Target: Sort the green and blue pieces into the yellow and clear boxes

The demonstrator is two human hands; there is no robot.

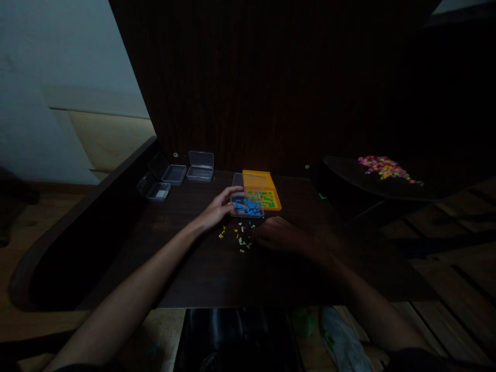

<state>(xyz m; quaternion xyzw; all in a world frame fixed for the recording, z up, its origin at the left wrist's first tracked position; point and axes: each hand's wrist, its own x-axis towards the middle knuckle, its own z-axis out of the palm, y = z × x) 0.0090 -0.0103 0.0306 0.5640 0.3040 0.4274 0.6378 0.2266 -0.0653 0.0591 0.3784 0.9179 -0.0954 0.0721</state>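
My left hand (221,206) grips the left side of a clear plastic box (259,215) with its lid raised. Several small blue pieces (251,207) lie inside the box. Behind it and partly covered by it is an orange tray (277,199) that holds small green pieces (268,199). My right hand (273,232) is low over the dark table, its fingers curled and in shadow; whether a piece is between them is hidden. Left of those fingers are scattered pale pieces (242,241) and a few yellow pieces (222,232).
At the back left stand open clear boxes, among them a rear box (200,173) and a smaller front box (158,192). A pile of pink and yellow bits (383,168) rests on a dark surface at the right. A raised side panel (89,212) borders the table's left.
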